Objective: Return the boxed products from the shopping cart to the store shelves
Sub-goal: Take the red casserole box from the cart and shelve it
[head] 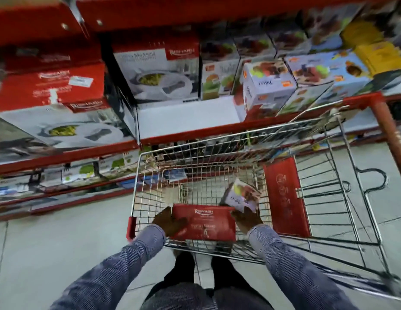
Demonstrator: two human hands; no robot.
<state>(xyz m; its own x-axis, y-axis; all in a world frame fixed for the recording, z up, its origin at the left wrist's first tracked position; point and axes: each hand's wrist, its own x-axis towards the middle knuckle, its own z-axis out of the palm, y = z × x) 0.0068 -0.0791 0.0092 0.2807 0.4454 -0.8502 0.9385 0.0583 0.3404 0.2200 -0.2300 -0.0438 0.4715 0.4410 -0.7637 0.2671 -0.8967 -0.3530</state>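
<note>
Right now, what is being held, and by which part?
The red box, gripped at its two short ends: left hand on the left end, right hand on the right.

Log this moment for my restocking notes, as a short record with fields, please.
setting: store aisle, red shelves stocked with boxed products
cart: wire shopping cart parked against the shelves
left hand: grip on left edge of red box
right hand: grip on right edge of the red box
red box position: inside the cart, at its near end
also in cart: small white box, tilted
open spot: gap on shelf beside matching boxes
</note>
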